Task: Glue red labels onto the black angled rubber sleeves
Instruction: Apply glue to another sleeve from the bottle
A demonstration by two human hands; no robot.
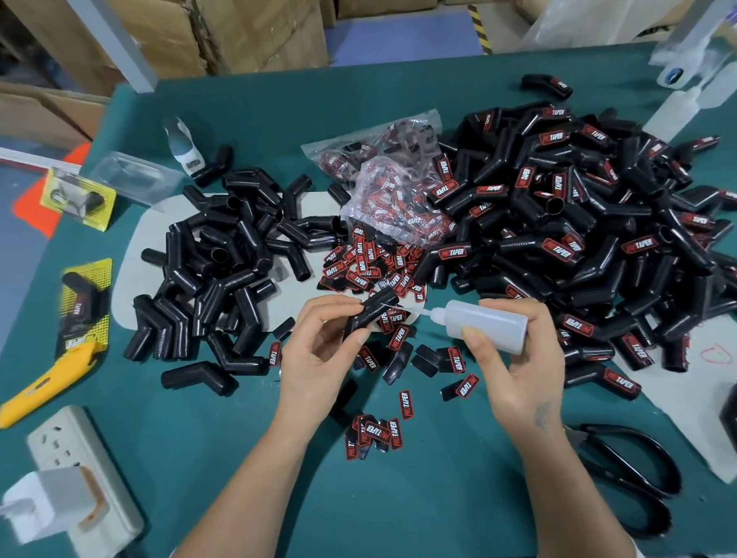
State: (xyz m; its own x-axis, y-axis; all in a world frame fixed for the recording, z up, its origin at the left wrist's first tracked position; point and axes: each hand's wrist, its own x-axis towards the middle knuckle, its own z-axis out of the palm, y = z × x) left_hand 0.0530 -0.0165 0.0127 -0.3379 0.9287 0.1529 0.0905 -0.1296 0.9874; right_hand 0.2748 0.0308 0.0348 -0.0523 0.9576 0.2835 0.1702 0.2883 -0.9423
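My left hand (319, 346) pinches a black angled rubber sleeve (371, 313) above the green table. My right hand (514, 356) grips a translucent glue bottle (481, 321) held sideways, its nozzle tip touching the sleeve. Loose red labels (366, 274) lie scattered under and behind my hands, and more labels (374, 433) lie nearer me. A pile of bare black sleeves (227, 261) lies at the left. A large heap of labelled sleeves (592, 222) fills the right.
A clear bag of labels (391, 178) sits between the piles. Black scissors (633, 474) lie at right front, a yellow utility knife (41, 385) and a power strip (81, 481) at left. Cardboard boxes (256, 22) stand behind the table.
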